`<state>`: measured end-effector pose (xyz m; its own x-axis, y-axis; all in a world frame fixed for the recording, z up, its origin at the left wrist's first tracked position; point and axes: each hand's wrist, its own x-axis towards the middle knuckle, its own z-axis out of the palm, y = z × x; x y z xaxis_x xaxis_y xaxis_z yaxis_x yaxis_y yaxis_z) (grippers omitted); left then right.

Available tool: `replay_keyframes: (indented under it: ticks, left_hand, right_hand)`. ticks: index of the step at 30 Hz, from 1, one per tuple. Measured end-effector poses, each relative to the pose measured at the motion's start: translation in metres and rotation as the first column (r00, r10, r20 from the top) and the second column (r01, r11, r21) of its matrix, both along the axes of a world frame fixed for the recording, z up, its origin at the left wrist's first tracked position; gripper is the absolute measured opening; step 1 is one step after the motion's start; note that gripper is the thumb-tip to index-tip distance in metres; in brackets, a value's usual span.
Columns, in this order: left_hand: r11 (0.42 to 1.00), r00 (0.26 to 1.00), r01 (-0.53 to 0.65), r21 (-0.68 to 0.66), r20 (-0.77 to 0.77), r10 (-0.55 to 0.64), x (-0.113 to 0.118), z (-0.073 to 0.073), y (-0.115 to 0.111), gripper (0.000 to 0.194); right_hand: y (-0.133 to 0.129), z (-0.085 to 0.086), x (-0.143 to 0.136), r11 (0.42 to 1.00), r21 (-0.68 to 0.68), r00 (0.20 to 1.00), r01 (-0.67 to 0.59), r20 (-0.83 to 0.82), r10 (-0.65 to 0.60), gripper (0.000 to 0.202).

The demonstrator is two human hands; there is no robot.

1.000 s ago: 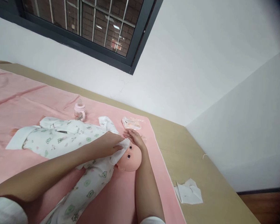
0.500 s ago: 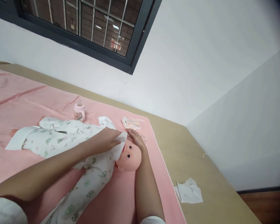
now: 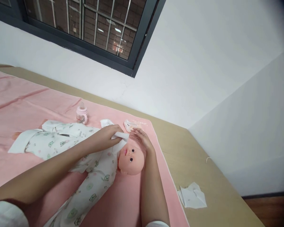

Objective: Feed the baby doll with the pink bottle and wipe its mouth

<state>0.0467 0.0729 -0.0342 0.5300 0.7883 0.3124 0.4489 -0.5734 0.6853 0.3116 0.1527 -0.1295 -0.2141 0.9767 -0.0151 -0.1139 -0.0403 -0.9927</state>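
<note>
A baby doll (image 3: 131,164) lies on its back, in white pajamas (image 3: 49,135) printed with small green animals. My left hand (image 3: 110,135) reaches over its chest, fingers pinched on a white wipe (image 3: 121,135). The wipe is folded and sits just beside the doll's chin; the mouth and eyes show. My right hand (image 3: 142,138) is at the far side of the doll's head, fingers stretched and slightly apart, holding nothing. Whether that hand touches the head I cannot tell.
The pink sheet (image 3: 21,104) covers much of the wooden surface (image 3: 170,138). A pink-topped baby bottle (image 3: 82,113) stands beyond the doll. A clear plastic packet (image 3: 130,124) lies behind my right hand. Crumpled white tissue (image 3: 192,196) rests at right. The wall and a barred window (image 3: 97,25) rise behind.
My left hand has drawn the wipe up off the doll's lower face, uncovering its mouth. My right hand has shifted slightly right, away from the head, with its fingers spread wider.
</note>
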Motion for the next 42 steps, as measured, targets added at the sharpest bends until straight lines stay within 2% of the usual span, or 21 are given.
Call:
replay_keyframes:
  ticks: [4,7,9,12,17,20,23,26,29,33,36,39,42]
  left_hand:
    - [0.993,0.996,-0.047,0.106,0.079,0.039,-0.002,0.002,0.000,0.022]
    - [0.987,0.995,-0.072,0.144,0.075,0.062,-0.002,0.002,-0.001,0.025]
    - [0.982,0.996,-0.083,0.172,0.059,0.074,-0.002,0.001,-0.002,0.027]
    - [0.973,0.995,-0.097,0.209,0.024,0.094,-0.002,0.001,-0.002,0.029]
    - [0.966,0.995,-0.096,0.239,-0.011,0.101,-0.004,-0.001,-0.002,0.032]
    - [0.966,0.994,-0.103,0.237,-0.015,0.109,-0.005,-0.002,-0.001,0.031]
    - [0.964,0.992,-0.124,0.235,0.012,0.125,-0.005,0.000,-0.001,0.029]
    - [0.961,0.990,-0.144,0.236,0.047,0.136,-0.006,0.002,-0.002,0.028]
    - [0.953,0.980,-0.196,0.232,0.075,0.184,-0.014,0.007,0.001,0.030]
    - [0.915,0.944,-0.326,0.236,0.142,0.299,-0.043,0.017,0.015,0.034]
    - [0.863,0.870,-0.478,0.166,0.225,0.439,-0.073,0.021,0.033,0.038]
    - [0.783,0.751,-0.620,0.051,0.325,0.574,-0.103,0.017,0.051,0.037]
    - [0.721,0.690,-0.693,-0.018,0.275,0.670,-0.127,0.006,0.065,0.040]
  right_hand:
    - [-0.022,0.052,-0.005,0.979,0.202,0.989,-0.028,0.146,-0.001,0.031]
    - [-0.046,0.090,-0.024,0.923,0.362,0.952,-0.129,0.307,0.013,0.029]
    - [-0.062,0.109,-0.039,0.876,0.421,0.911,-0.235,0.410,0.047,0.025]
    - [-0.077,0.121,-0.058,0.834,0.456,0.850,-0.311,0.525,0.029,0.023]
    - [-0.085,0.121,-0.070,0.840,0.454,0.784,-0.297,0.618,-0.057,0.019]
    - [-0.085,0.121,-0.070,0.836,0.467,0.774,-0.287,0.628,-0.085,0.016]
    - [-0.083,0.122,-0.067,0.831,0.488,0.792,-0.266,0.602,-0.100,0.008]
    - [-0.079,0.121,-0.059,0.849,0.477,0.843,-0.228,0.533,-0.073,0.010]
    - [-0.071,0.116,-0.045,0.880,0.460,0.895,-0.116,0.432,-0.108,0.017]
    - [-0.058,0.106,-0.023,0.890,0.445,0.915,0.104,0.307,-0.261,0.026]
    - [-0.050,0.099,-0.009,0.868,0.436,0.892,0.238,0.256,-0.373,0.037]
    - [-0.045,0.094,0.000,0.808,0.459,0.803,0.370,0.280,-0.526,0.049]
    - [-0.042,0.091,0.004,0.766,0.469,0.714,0.441,0.334,-0.616,0.051]
